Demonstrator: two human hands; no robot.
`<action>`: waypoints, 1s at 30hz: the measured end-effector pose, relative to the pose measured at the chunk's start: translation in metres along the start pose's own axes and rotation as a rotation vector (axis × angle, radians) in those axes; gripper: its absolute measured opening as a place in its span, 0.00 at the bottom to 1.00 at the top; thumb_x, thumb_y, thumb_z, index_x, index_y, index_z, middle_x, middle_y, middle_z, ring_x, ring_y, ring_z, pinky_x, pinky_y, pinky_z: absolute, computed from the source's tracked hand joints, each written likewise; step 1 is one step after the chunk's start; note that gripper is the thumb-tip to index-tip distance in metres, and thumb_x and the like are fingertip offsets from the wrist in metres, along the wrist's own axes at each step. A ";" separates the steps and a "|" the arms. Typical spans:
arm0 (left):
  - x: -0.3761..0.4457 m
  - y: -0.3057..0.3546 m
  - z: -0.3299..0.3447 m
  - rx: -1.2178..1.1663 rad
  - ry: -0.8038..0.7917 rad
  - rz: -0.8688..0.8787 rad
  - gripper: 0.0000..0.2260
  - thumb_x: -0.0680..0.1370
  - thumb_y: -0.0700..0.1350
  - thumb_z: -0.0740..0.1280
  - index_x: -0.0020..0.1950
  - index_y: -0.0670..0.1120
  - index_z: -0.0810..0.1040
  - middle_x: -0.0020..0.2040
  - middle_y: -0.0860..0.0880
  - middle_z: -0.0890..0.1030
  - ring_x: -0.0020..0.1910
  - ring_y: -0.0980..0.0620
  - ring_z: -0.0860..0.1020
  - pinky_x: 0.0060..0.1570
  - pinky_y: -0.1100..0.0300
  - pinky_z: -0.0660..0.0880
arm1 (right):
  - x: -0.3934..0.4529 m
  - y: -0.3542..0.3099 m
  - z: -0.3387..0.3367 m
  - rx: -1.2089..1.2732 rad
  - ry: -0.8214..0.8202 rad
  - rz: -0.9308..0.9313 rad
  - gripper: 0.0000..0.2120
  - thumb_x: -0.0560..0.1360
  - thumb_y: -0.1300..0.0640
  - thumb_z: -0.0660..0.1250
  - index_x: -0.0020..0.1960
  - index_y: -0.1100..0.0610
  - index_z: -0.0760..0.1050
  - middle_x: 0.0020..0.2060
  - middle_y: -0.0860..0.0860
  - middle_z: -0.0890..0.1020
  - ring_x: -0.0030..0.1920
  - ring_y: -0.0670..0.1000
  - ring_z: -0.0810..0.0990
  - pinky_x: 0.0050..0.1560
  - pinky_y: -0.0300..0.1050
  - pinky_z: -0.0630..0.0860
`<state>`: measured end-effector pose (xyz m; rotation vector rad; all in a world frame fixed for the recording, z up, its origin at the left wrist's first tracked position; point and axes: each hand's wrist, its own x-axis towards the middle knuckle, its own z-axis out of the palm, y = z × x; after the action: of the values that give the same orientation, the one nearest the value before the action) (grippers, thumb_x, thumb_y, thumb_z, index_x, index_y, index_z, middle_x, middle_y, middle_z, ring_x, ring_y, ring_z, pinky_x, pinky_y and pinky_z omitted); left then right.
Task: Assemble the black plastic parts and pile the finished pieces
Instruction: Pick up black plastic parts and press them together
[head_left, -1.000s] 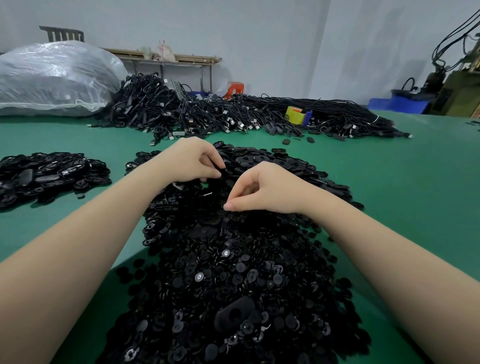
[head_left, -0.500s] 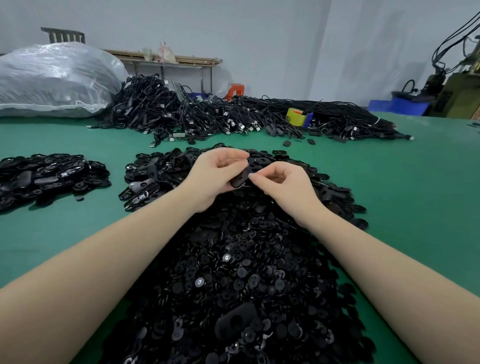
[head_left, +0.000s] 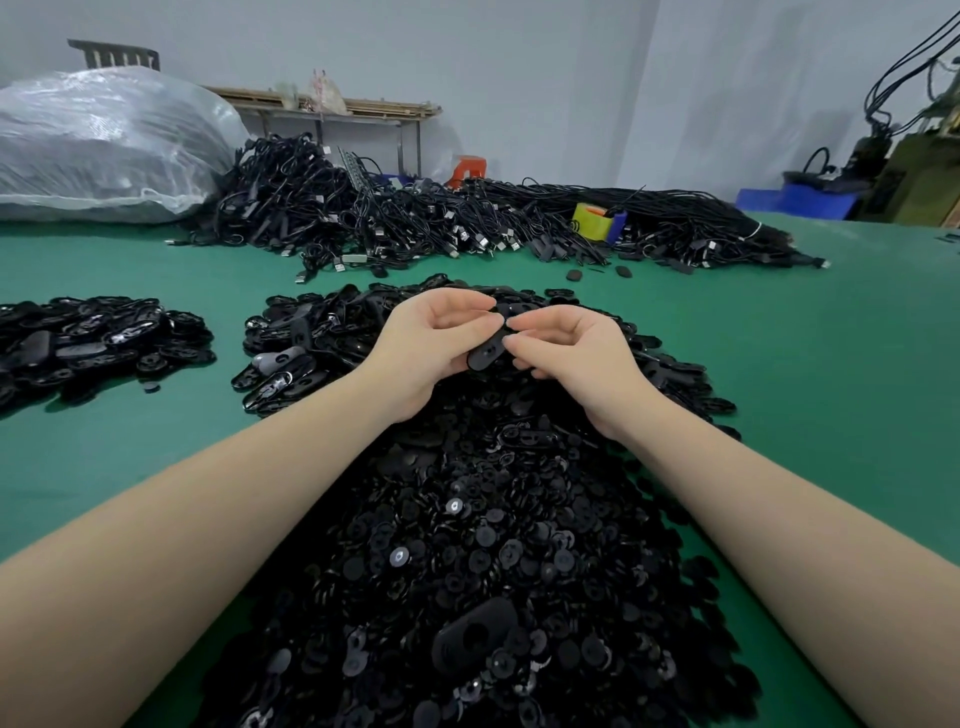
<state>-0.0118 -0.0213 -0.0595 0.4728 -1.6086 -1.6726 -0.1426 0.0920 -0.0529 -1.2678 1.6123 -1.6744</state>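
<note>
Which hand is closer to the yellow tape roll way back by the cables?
Right. The right hand is below and just left of the yellow tape roll; the left hand is further left.

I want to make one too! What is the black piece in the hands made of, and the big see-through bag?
The black piece looks like hard plastic: smooth, dull sheen, moulded hole. Both the left hand and right hand pinch it. The bag looks like thin plastic film: shiny, crinkled, cloudy.

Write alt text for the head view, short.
Both hands, left hand and right hand, hold one oval black part between them above a large pile of black parts on a green table.
</note>
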 end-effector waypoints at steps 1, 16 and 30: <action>0.000 0.000 0.001 -0.001 -0.001 -0.001 0.07 0.75 0.38 0.74 0.43 0.51 0.84 0.41 0.50 0.86 0.42 0.54 0.84 0.42 0.61 0.80 | 0.000 -0.001 0.000 0.000 -0.016 0.004 0.09 0.73 0.62 0.74 0.49 0.51 0.82 0.37 0.48 0.86 0.38 0.45 0.83 0.38 0.35 0.77; -0.001 0.002 0.000 0.099 -0.094 -0.061 0.13 0.74 0.37 0.75 0.53 0.53 0.82 0.46 0.51 0.87 0.46 0.53 0.86 0.41 0.66 0.79 | 0.005 0.000 -0.006 0.245 0.131 0.091 0.07 0.72 0.63 0.74 0.46 0.52 0.82 0.37 0.47 0.86 0.33 0.43 0.81 0.36 0.34 0.77; 0.001 0.001 -0.001 -0.026 -0.057 -0.065 0.11 0.76 0.32 0.69 0.53 0.47 0.82 0.45 0.50 0.87 0.45 0.55 0.85 0.41 0.67 0.78 | 0.005 0.001 -0.007 0.184 0.083 0.088 0.04 0.74 0.60 0.73 0.48 0.54 0.83 0.38 0.50 0.86 0.35 0.43 0.82 0.38 0.34 0.78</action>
<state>-0.0112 -0.0225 -0.0583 0.4730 -1.6262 -1.7674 -0.1507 0.0910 -0.0521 -1.0354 1.4985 -1.7951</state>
